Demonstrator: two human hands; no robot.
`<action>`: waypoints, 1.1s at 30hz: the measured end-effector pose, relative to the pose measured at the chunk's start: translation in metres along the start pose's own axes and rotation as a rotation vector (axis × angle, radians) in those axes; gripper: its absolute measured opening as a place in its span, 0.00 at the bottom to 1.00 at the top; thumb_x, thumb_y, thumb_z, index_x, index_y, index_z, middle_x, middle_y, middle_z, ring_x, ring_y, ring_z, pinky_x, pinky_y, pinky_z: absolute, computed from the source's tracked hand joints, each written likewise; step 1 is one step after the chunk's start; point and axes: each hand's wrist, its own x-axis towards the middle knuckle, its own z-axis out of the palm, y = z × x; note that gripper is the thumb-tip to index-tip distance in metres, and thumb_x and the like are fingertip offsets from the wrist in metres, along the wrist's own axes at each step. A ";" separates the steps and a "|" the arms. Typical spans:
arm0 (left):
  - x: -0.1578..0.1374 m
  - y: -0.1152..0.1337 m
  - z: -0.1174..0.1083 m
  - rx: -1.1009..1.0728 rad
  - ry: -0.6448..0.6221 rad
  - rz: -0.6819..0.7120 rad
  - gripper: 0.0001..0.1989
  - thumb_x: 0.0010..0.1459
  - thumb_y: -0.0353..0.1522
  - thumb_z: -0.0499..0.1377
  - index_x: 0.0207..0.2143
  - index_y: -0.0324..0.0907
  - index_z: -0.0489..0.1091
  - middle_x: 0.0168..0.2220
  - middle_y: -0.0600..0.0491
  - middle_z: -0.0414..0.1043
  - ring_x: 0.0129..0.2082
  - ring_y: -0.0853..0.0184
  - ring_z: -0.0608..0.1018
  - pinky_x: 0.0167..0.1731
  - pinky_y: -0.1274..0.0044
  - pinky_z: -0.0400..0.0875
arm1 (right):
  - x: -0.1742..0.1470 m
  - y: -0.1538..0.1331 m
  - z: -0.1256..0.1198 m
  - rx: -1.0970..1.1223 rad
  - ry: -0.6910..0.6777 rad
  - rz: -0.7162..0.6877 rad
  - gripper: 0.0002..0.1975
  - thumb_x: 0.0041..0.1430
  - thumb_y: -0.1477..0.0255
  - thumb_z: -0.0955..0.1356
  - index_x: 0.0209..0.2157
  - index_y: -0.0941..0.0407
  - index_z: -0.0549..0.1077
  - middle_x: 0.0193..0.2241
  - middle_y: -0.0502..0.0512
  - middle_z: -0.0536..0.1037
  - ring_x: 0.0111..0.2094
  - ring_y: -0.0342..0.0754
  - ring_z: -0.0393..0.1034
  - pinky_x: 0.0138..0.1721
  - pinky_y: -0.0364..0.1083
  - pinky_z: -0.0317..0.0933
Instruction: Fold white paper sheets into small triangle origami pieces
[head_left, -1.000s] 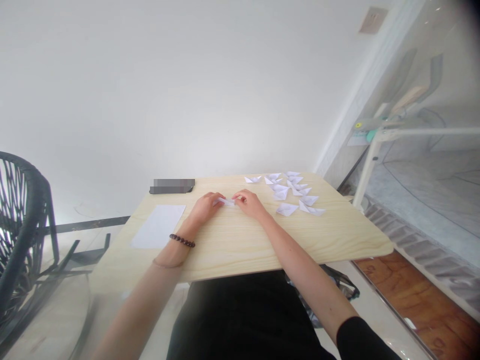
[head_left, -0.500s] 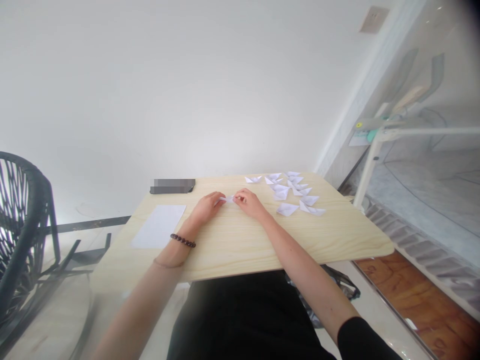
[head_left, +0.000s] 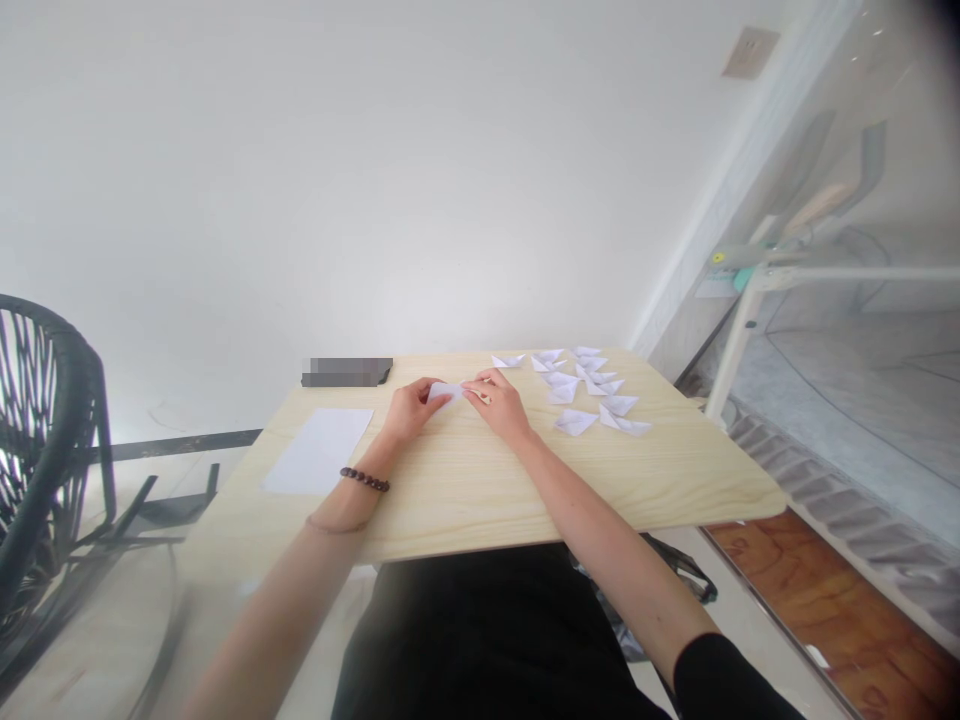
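Between my two hands is a small piece of folded white paper point(head_left: 445, 391), held just above the wooden table point(head_left: 465, 500). My left hand point(head_left: 411, 408) grips its left end, thumb in front and fingers behind. At the right end, my right hand point(head_left: 496, 402) pinches the paper between thumb and fingertips. The finer folds are too small to make out. A flat white sheet point(head_left: 321, 450) lies to the left of my left hand. Several folded paper boats point(head_left: 576, 421) stand in a loose group to the right of my right hand.
A dark, partly blurred-out object point(head_left: 346, 373) lies at the table's back left. Behind the table rises a white wall point(head_left: 450, 180). A dark woven chair point(head_left: 64, 400) stands at the left, and a white metal frame point(head_left: 739, 345) at the right.
The folded paper has been tilted, so a broader white face now shows between my hands. Both hands have shifted slightly, and the left thumb now lies along the paper's front.
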 end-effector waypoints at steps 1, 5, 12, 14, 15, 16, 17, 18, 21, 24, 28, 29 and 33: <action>0.000 0.001 0.000 -0.017 -0.010 0.001 0.22 0.47 0.43 0.55 0.40 0.37 0.66 0.30 0.51 0.72 0.28 0.69 0.72 0.28 0.78 0.64 | 0.000 0.000 0.001 -0.006 -0.009 0.002 0.10 0.53 0.69 0.63 0.38 0.51 0.72 0.35 0.52 0.67 0.30 0.40 0.64 0.32 0.40 0.59; -0.001 0.004 0.001 -0.024 -0.034 0.023 0.20 0.47 0.43 0.55 0.38 0.37 0.67 0.31 0.51 0.73 0.29 0.68 0.72 0.30 0.78 0.65 | -0.001 0.002 0.004 0.011 -0.040 0.026 0.11 0.52 0.68 0.64 0.38 0.51 0.72 0.35 0.52 0.66 0.28 0.39 0.63 0.32 0.41 0.60; -0.003 0.009 -0.002 0.114 -0.015 0.056 0.18 0.49 0.43 0.54 0.34 0.39 0.69 0.30 0.51 0.73 0.30 0.67 0.72 0.31 0.78 0.64 | -0.001 0.005 0.005 0.091 -0.025 0.038 0.08 0.50 0.68 0.65 0.32 0.53 0.75 0.39 0.54 0.62 0.34 0.42 0.61 0.35 0.43 0.62; -0.003 0.009 -0.002 0.138 -0.008 0.058 0.17 0.49 0.43 0.53 0.34 0.40 0.69 0.30 0.51 0.73 0.30 0.67 0.72 0.31 0.78 0.64 | -0.001 0.005 0.005 0.103 -0.034 0.032 0.08 0.50 0.69 0.66 0.31 0.54 0.75 0.39 0.55 0.62 0.35 0.43 0.61 0.38 0.45 0.61; -0.003 0.010 -0.002 0.147 -0.006 0.058 0.17 0.49 0.43 0.53 0.34 0.40 0.69 0.30 0.51 0.73 0.30 0.67 0.72 0.31 0.78 0.64 | 0.000 0.005 0.005 0.109 -0.039 0.033 0.07 0.50 0.70 0.66 0.31 0.54 0.75 0.39 0.55 0.62 0.35 0.43 0.61 0.40 0.46 0.61; -0.003 0.010 -0.002 0.154 -0.006 0.058 0.17 0.49 0.43 0.53 0.34 0.40 0.69 0.30 0.51 0.73 0.30 0.67 0.72 0.31 0.78 0.64 | 0.000 0.006 0.005 0.120 -0.045 0.037 0.07 0.50 0.70 0.66 0.30 0.54 0.75 0.39 0.55 0.62 0.36 0.44 0.61 0.40 0.46 0.60; -0.003 0.010 -0.002 0.161 -0.007 0.059 0.17 0.50 0.43 0.53 0.34 0.40 0.70 0.30 0.51 0.73 0.30 0.67 0.72 0.31 0.78 0.64 | 0.000 0.006 0.005 0.136 -0.052 0.045 0.06 0.50 0.70 0.66 0.30 0.55 0.74 0.39 0.55 0.62 0.36 0.44 0.61 0.40 0.46 0.61; -0.003 0.010 -0.002 0.168 -0.008 0.059 0.17 0.50 0.43 0.53 0.34 0.40 0.70 0.30 0.51 0.73 0.29 0.67 0.72 0.31 0.78 0.64 | 0.000 0.007 0.006 0.155 -0.059 0.055 0.06 0.50 0.71 0.65 0.30 0.55 0.74 0.39 0.55 0.62 0.37 0.44 0.61 0.39 0.46 0.61; -0.003 0.011 -0.002 0.187 -0.004 0.060 0.16 0.50 0.43 0.53 0.34 0.41 0.70 0.30 0.52 0.73 0.29 0.68 0.72 0.31 0.78 0.63 | 0.001 0.008 0.007 0.217 -0.082 0.069 0.07 0.50 0.71 0.65 0.29 0.56 0.74 0.38 0.56 0.63 0.38 0.44 0.61 0.36 0.44 0.62; -0.004 0.012 -0.002 0.193 0.011 0.073 0.16 0.50 0.42 0.53 0.35 0.41 0.69 0.30 0.53 0.73 0.29 0.68 0.72 0.31 0.79 0.63 | 0.001 0.009 0.006 0.255 -0.064 0.092 0.07 0.49 0.69 0.65 0.28 0.57 0.74 0.36 0.55 0.64 0.37 0.43 0.63 0.37 0.42 0.62; -0.004 0.015 -0.003 0.170 0.030 0.081 0.16 0.50 0.43 0.53 0.34 0.41 0.69 0.30 0.53 0.73 0.29 0.69 0.72 0.31 0.79 0.63 | 0.001 0.009 0.005 0.295 -0.005 0.155 0.08 0.47 0.68 0.67 0.28 0.57 0.74 0.36 0.54 0.65 0.33 0.41 0.64 0.35 0.42 0.63; -0.004 0.016 -0.003 0.166 0.033 0.080 0.16 0.50 0.43 0.53 0.34 0.40 0.69 0.30 0.53 0.73 0.29 0.69 0.71 0.31 0.79 0.63 | 0.001 0.010 0.004 0.304 -0.001 0.164 0.08 0.47 0.68 0.67 0.28 0.57 0.74 0.36 0.54 0.65 0.33 0.41 0.65 0.35 0.41 0.63; -0.004 0.016 -0.003 0.165 0.038 0.074 0.16 0.50 0.43 0.53 0.34 0.41 0.69 0.30 0.53 0.73 0.29 0.68 0.71 0.32 0.79 0.63 | 0.001 0.011 0.005 0.336 -0.025 0.174 0.08 0.48 0.67 0.66 0.28 0.57 0.74 0.38 0.55 0.66 0.36 0.42 0.65 0.36 0.41 0.64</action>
